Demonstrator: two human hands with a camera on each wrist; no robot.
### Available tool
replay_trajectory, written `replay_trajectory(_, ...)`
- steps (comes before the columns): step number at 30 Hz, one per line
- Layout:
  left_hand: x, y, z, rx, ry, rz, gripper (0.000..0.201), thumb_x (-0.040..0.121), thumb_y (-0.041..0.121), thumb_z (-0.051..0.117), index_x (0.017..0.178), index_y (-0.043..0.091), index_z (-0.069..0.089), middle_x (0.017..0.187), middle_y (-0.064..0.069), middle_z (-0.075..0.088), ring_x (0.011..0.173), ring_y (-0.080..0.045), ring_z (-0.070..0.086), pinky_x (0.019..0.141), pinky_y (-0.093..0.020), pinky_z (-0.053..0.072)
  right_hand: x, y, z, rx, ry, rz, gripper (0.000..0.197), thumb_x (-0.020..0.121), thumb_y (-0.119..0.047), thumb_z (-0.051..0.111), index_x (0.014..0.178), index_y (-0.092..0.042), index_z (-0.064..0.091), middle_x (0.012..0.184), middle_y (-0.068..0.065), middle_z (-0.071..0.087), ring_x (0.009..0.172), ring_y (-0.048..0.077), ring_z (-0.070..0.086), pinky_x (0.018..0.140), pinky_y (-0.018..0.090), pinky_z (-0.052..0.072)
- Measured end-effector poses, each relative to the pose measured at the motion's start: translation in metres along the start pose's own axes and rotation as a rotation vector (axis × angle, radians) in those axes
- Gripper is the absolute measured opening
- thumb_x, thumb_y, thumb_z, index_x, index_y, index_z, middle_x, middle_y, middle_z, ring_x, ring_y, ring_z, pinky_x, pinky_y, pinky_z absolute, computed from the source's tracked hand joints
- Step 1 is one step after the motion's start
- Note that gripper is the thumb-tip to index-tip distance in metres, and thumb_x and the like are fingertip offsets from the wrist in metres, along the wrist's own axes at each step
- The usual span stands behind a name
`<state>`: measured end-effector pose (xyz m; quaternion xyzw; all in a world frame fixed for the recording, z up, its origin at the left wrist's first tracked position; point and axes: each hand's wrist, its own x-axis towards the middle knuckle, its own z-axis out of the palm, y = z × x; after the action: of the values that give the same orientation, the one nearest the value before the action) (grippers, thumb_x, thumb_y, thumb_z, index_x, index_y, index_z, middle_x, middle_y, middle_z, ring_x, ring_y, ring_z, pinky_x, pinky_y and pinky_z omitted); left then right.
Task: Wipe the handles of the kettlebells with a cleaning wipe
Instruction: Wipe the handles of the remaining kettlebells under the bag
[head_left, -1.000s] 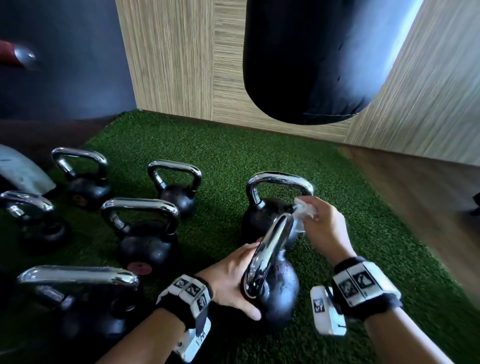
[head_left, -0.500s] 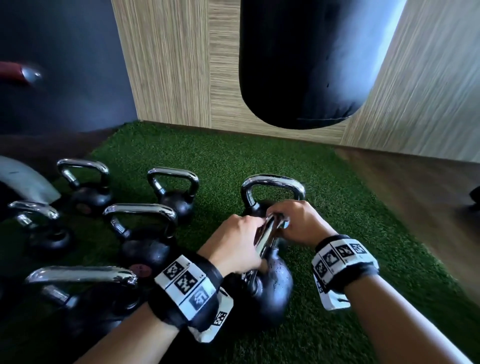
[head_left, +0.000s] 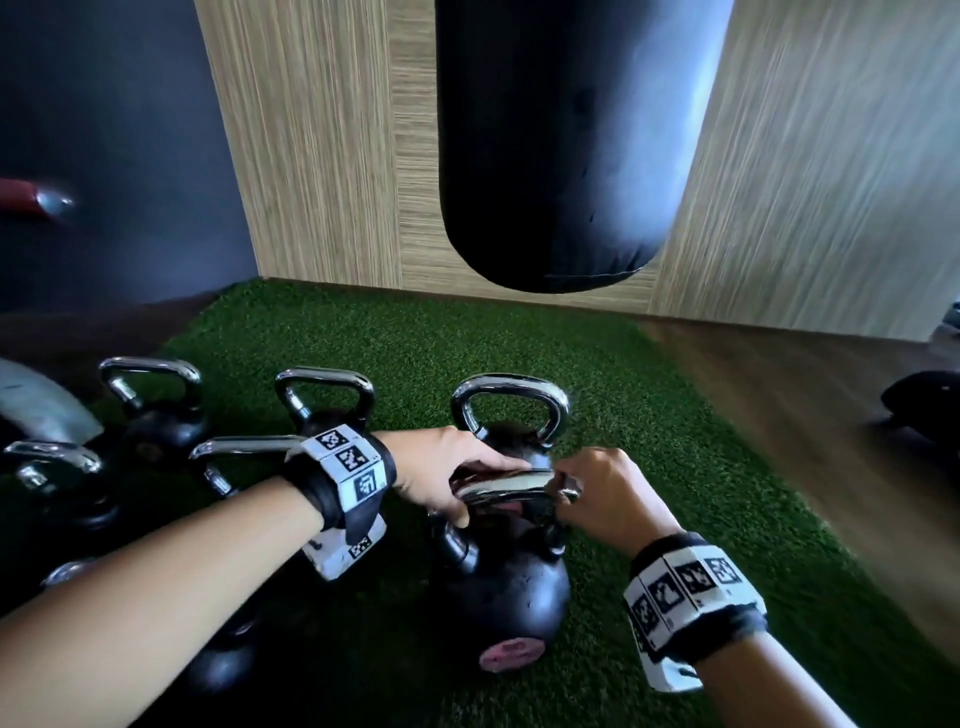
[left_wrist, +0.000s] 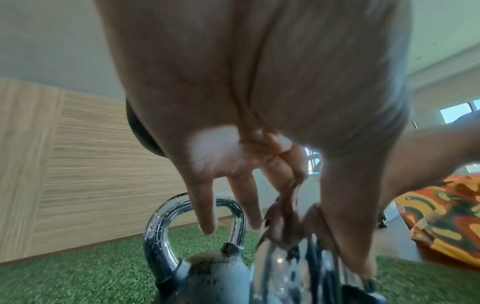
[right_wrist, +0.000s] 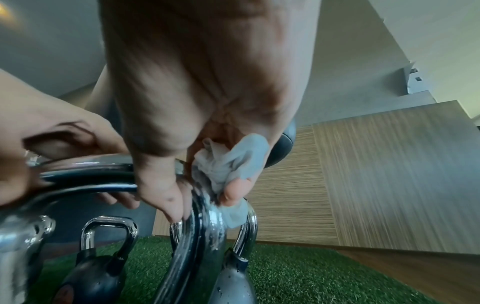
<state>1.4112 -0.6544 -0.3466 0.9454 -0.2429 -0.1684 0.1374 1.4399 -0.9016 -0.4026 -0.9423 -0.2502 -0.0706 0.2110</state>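
Dim room, daylight from right; edges smeared by motion blur; wrist views soft, wide-angle bowed.

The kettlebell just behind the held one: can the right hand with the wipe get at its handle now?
Probably yes: the right hand holds the wipe close by, and that handle stands uncovered.

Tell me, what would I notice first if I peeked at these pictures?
Probably the big black punching bag hanging in front of the wooden wall. Below it, both hands work on the nearest kettlebell on the green turf: the left hand grips its shiny handle and the right hand presses a crumpled wipe against it. More kettlebells stand to the left.
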Motion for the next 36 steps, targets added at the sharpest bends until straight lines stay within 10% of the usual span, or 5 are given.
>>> replay_trajectory(7,0.007,0.01,-0.003,0.069,0.035,0.06,0.089,0.082,0.001,0.069,0.15,0.05,0.039,0.059,0.026,0.051,0.052,0.019,0.05,0.052,-0.004,0.035,-0.02,0.0,0.002,-0.018,0.011,0.085,0.009,0.082,-0.019,0.069,0.088,-0.024,0.074,0.075,-0.013,0.056,0.069,0.006,0.057,0.051,0.006,0.031)
replay_trajectory(13,0.015,-0.019,0.0,-0.06,0.063,-0.036,0.06,0.078,0.065,0.076,0.133,0.063,0.051,0.123,0.028,0.068,0.109,0.008,0.062,0.101,-0.022,0.049,-0.018,0.007,-0.01,0.001,-0.095,0.016,0.006,0.089,-0.024,0.064,0.084,-0.026,0.068,0.087,-0.007,0.068,0.078,0.009,0.064,0.063,0.014,0.044)
replay_trajectory(18,0.051,-0.088,-0.009,-0.124,0.344,-0.31,0.019,0.081,0.037,0.082,0.099,0.034,0.077,0.102,0.014,0.078,0.093,-0.001,0.07,0.087,-0.018,0.054,-0.016,0.027,-0.043,0.116,-0.014,0.101,0.039,0.081,-0.008,0.069,0.109,-0.033,0.077,0.104,-0.016,0.073,0.093,0.002,0.067,0.076,0.008,0.048)
replay_trajectory(24,0.122,-0.166,0.016,-0.201,0.321,-0.584,0.076,0.064,0.047,0.087,0.132,0.023,0.063,0.128,0.012,0.07,0.123,-0.014,0.062,0.104,-0.028,0.048,0.047,0.038,-0.048,0.295,0.146,0.194,0.045,0.072,-0.018,0.081,0.11,-0.041,0.075,0.108,-0.007,0.073,0.094,0.012,0.069,0.079,0.031,0.056)
replay_trajectory(36,0.19,-0.171,0.074,-0.828,0.548,-0.329,0.072,0.048,0.066,0.09,0.111,0.04,0.069,0.111,0.022,0.072,0.106,-0.001,0.066,0.101,-0.022,0.046,0.153,0.035,-0.025,0.171,0.256,0.098,0.029,0.08,-0.012,0.08,0.103,-0.03,0.078,0.099,-0.01,0.07,0.077,-0.006,0.058,0.064,0.009,0.04)
